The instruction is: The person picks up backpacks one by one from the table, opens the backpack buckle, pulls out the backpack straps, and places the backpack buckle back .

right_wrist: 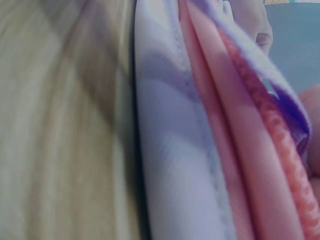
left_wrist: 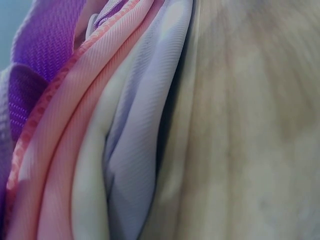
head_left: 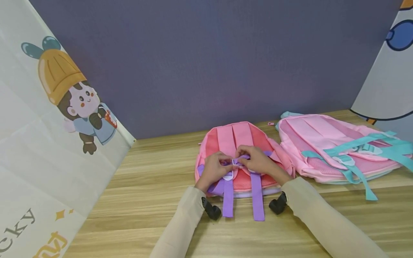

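Note:
A coral-pink backpack [head_left: 209, 141] lies on the wooden table, its shoulder straps facing up. Over its middle, my left hand [head_left: 215, 168] pinches a purple strap [head_left: 246, 157] at a white buckle [head_left: 235, 163]. From the other side my right hand [head_left: 258, 161] pinches the same strap, fingertips close to those of the left. Fingers hide part of the buckle. Two purple strap ends [head_left: 228, 199] hang over the bag's near edge. Both wrist views show mostly that edge, with lilac trim [left_wrist: 137, 120] and purple webbing [left_wrist: 47, 37]; coral mesh [right_wrist: 272, 122] borders it on the right.
To the right, a light-pink backpack [head_left: 309, 134] with teal straps [head_left: 358, 143] touches the coral one. Behind the wooden table [head_left: 145, 200] rises a dark grey-blue panel [head_left: 209, 71]. A white printed sheet [head_left: 32, 143] stands at the left. A black wrist mount [head_left: 211, 209] sits under each wrist.

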The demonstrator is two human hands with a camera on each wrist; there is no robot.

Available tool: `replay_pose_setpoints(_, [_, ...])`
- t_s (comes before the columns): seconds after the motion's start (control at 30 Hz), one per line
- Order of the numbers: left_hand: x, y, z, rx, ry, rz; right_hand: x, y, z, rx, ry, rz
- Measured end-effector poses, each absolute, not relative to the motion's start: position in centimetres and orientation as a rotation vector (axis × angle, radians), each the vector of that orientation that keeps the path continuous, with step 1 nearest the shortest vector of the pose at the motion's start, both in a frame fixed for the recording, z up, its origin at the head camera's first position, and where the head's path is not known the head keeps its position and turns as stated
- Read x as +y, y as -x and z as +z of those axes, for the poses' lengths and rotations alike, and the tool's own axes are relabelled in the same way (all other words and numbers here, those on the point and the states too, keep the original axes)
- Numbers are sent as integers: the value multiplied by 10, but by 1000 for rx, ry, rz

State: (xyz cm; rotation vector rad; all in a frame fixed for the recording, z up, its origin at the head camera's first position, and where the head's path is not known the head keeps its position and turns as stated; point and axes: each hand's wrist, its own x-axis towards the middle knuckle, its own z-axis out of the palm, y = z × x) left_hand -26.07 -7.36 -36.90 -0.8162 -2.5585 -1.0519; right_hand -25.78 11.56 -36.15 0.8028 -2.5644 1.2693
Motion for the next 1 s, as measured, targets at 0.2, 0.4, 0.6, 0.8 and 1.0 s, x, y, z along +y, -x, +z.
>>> replay_pose_setpoints(0.2, [-74,260,-368,-2547,828,-1058,115,258,-360,-2545,-834,1282])
replay_pose_setpoints(0.4, [-75,260,-369,-2552,825,-1057,115,257,-360,-2577,-814,1272])
replay_pose_setpoints(0.6, [-74,260,-369,-2563,814,-1060,116,256,-362,-2612,-769,1239])
replay_pose_setpoints(0.8, [-74,260,-369,-2548,820,-1073,115,257,-361,-2606,-767,1184])
replay_pose_setpoints(1.0, [-75,261,-370,-2463,879,-1056,114,257,-361,-2570,-785,1167])
